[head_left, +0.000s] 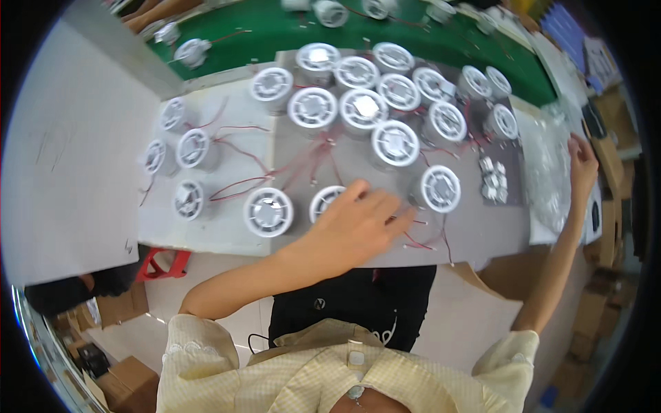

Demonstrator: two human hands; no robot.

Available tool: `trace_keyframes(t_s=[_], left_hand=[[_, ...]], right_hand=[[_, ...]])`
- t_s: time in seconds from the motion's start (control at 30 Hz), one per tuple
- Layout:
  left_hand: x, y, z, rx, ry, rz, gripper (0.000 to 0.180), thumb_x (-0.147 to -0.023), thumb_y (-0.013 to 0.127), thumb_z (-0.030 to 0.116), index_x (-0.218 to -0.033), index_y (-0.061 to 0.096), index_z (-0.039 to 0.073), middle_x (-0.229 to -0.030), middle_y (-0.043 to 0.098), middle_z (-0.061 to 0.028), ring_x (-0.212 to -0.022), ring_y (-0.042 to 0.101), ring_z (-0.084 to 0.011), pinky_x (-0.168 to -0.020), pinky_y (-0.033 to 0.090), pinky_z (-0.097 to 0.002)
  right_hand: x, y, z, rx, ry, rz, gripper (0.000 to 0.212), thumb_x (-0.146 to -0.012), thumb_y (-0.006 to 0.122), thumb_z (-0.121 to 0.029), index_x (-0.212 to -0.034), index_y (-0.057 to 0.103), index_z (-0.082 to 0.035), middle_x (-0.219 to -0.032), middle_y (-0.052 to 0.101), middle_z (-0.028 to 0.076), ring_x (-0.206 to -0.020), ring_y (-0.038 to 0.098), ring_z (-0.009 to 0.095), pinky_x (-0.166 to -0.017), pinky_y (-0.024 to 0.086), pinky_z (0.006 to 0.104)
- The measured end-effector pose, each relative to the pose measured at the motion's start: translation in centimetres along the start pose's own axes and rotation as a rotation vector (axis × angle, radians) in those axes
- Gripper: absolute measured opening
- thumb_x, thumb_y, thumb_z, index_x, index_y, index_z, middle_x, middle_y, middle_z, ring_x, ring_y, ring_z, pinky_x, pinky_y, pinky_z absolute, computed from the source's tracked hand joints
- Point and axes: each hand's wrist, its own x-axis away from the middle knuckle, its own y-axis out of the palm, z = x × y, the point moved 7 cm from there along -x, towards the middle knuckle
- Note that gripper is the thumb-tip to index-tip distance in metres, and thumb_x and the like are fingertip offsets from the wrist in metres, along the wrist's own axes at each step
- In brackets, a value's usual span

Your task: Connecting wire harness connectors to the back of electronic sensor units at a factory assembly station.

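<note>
My left hand point(365, 221) reaches across the front of the grey work mat, slightly blurred, its bent fingers apart and no held thing visible. It partly covers a white round lamp housing point(326, 201) with a spoked rim. To its right stands a similar lamp housing point(441, 188), and thin red wires point(418, 242) lie by the fingertips. Another housing point(268, 212) is to the left of the hand. Far to the right, my right hand point(584, 164) is at the edge of a clear plastic bag point(547, 168); its fingers are loosely bent and apart, with nothing seen in them.
Several more white lamp housings point(313, 108) crowd the back of the mat point(385, 253), trailing red wires. Small silvery-white parts point(493, 180) lie in a cluster at right. A white panel point(76, 151) rises on the left. Behind runs a green belt point(241, 41) carrying more housings; another person's arm point(162, 10) shows there.
</note>
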Motion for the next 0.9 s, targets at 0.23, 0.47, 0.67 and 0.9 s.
trace_keyframes(t_s=[0.23,0.47,0.67,0.9], left_hand=[[-0.5,-1.1,-0.8,0.257,0.025,-0.196,0.043,-0.088,0.059,0.008,-0.13,0.051,0.005,-0.089,0.059,-0.0097,-0.083,0.059,-0.0234,-0.083,0.035,-0.0399],[-2.7,-1.3,-2.8,-0.069,-0.501,-0.096,0.017,-0.102,0.044,0.016,-0.114,0.051,0.006,-0.074,0.063,-0.0125,-0.068,0.057,-0.034,-0.077,0.032,-0.0415],[-2.9,-0.1,-1.9,0.231,-0.325,0.003,0.015,-0.101,0.045,0.015,-0.105,0.056,0.005,-0.074,0.06,-0.0098,-0.069,0.055,-0.0311,-0.075,0.032,-0.0403],[-2.8,-0.8,-2.1,0.547,-0.359,0.048,0.018,-0.098,0.053,0.012,-0.104,0.069,0.005,-0.073,0.056,-0.0067,-0.066,0.052,-0.0223,-0.073,0.031,-0.0341]], right_hand=[[14.6,-1.1,-16.0,-1.314,0.082,-0.154,0.038,-0.091,0.063,-0.003,-0.128,0.059,0.004,-0.119,0.064,0.013,-0.089,0.058,0.011,-0.091,0.047,0.0255],[20.6,-0.6,-21.0,-1.385,0.243,-0.3,0.042,-0.09,0.062,0.002,-0.131,0.054,0.008,-0.12,0.064,0.023,-0.103,0.067,0.021,-0.089,0.054,0.0295],[21.8,0.9,-19.2,-1.154,0.212,-0.348,0.038,-0.092,0.065,-0.006,-0.127,0.059,0.006,-0.12,0.064,0.02,-0.103,0.065,0.02,-0.093,0.051,0.0281],[22.2,2.7,-17.2,-1.057,0.235,-0.238,0.033,-0.088,0.065,0.003,-0.12,0.065,0.003,-0.118,0.067,0.014,-0.105,0.063,0.018,-0.093,0.048,0.0281]])
